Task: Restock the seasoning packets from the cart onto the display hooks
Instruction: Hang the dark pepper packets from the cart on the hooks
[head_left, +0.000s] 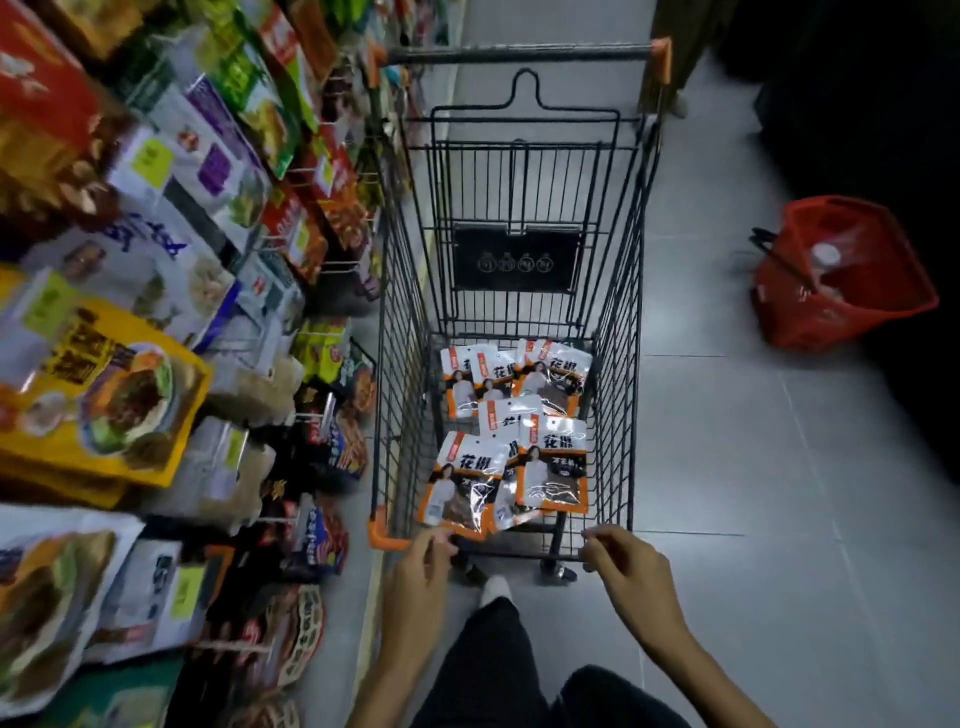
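Observation:
Several white-and-orange seasoning packets (511, 431) lie loose on the bottom of a black wire cart (618, 322). My left hand (418, 579) curls its fingers on the cart's near rim beside the orange corner guard (382, 538), just below the nearest packet (460, 483). Over the same rim's right end, my right hand (631, 571) curls its fingers. The display hooks (283, 519) stick out from the shelving on the left, between hanging packets of other goods.
The shelf wall of hanging bags (130, 389) stands close along the cart's left side. A red shopping basket (841, 275) sits on the tiled floor to the right. The cart's handle (519, 52) is at the far end. My legs and white shoe (493, 590) are behind the cart.

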